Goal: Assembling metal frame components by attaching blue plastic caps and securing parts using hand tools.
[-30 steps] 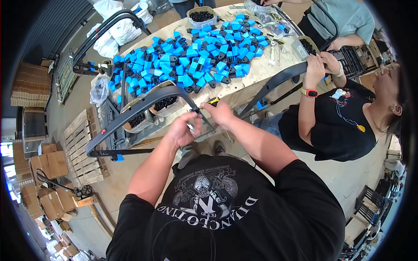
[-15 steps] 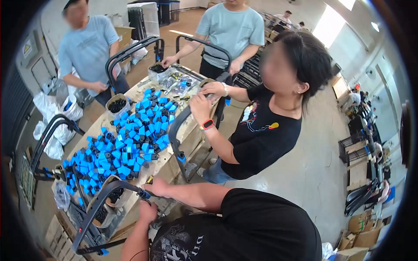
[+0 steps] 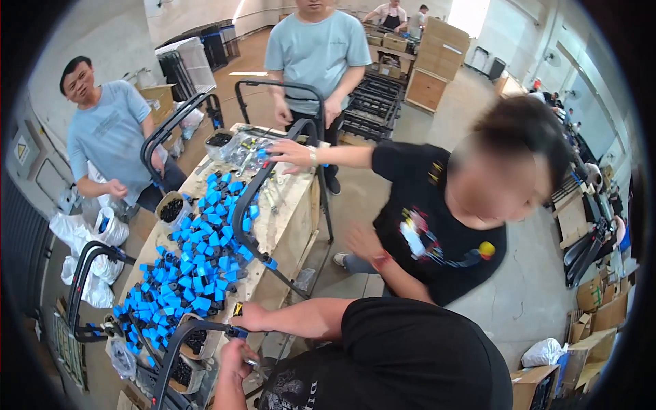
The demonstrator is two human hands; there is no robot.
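Note:
My right hand (image 3: 253,317) is closed around a yellow-and-black handled tool (image 3: 238,309) at the table's near edge. Just below it, my left hand (image 3: 236,354) is curled shut by the end of a curved black tubular frame (image 3: 179,336). A short silvery metal piece (image 3: 253,361) shows beside that hand; whether it is gripped cannot be made out. Past the frame, a heap of blue-and-black plastic parts (image 3: 198,263) covers much of the wooden table (image 3: 277,229). Containers of small black parts (image 3: 196,342) stand close to my hands.
To the right, a co-worker in black (image 3: 437,225) stretches one hand over another curved frame (image 3: 249,198). Two co-workers in light blue (image 3: 318,51) stand beyond the table. White sacks (image 3: 96,253) lie at left, cardboard boxes (image 3: 591,355) at lower right.
The whole view has shifted. The co-worker in black has taken both hands from the earlier spot, one now reaching across the table. The far co-worker's hand has left the parts container. My hands stay close together.

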